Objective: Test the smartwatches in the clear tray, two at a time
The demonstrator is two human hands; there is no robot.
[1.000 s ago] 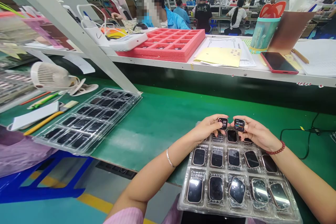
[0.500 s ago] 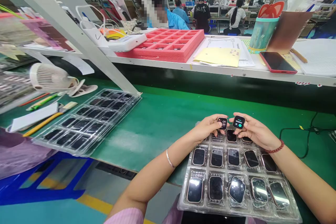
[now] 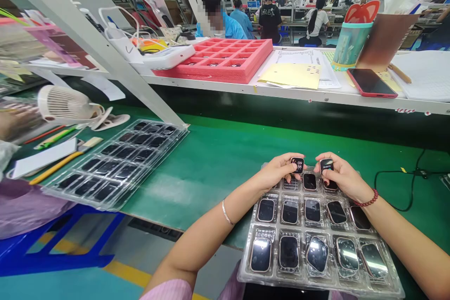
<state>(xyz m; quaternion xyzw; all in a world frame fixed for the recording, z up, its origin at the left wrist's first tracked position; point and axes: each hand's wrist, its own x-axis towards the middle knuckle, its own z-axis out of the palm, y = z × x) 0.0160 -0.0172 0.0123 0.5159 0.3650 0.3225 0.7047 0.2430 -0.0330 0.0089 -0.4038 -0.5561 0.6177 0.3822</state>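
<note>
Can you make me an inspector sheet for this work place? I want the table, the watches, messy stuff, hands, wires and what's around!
Surface: green table, a shiny patch on it
Job's things: near tray with dark watches; left tray
Clutter: fan and brush, at left
Hands: left hand holds a lit watch; right hand holds another
Cables: black cable, at right
Surroundings: shelf with red foam tray and phone; people beyond

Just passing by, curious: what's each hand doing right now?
Left hand: closed, holding a watch.
Right hand: closed, holding a second watch.
</note>
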